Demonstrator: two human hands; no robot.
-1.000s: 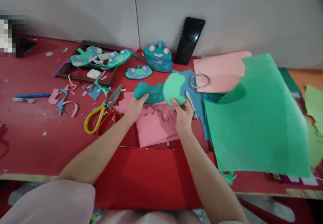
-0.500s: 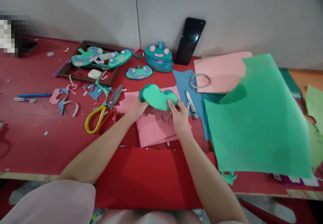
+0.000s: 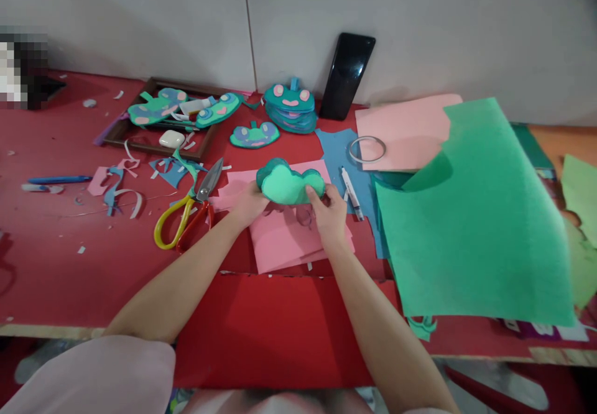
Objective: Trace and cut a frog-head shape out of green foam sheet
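Observation:
Between both hands is a green felt frog-head cutout (image 3: 286, 185), a lighter piece lying over a darker one with the edges not quite lined up. My left hand (image 3: 253, 204) pinches its left end, and most of those fingertips are hidden behind it. At the right end, my right hand (image 3: 330, 214) grips it with the thumb on the front face. Pink felt sheets (image 3: 284, 246) lie on the table below. Scissors with yellow and red handles (image 3: 189, 209) rest left of my left hand. A white marker (image 3: 351, 193) lies just right of my right hand on blue felt (image 3: 336, 143).
Finished felt frog faces (image 3: 290, 108) stand along the wall beside a leaning phone (image 3: 347, 77). Others lie over a brown wooden frame (image 3: 109, 135). A large green felt sheet (image 3: 476, 234) and a metal ring (image 3: 367, 149) are at right. Scraps (image 3: 112, 187) and a blue pen (image 3: 60, 179) lie left.
The felt cutout has turned a little and sits more level, with more of the darker layer showing along its top edge. Both hands keep their hold. The view has shifted slightly.

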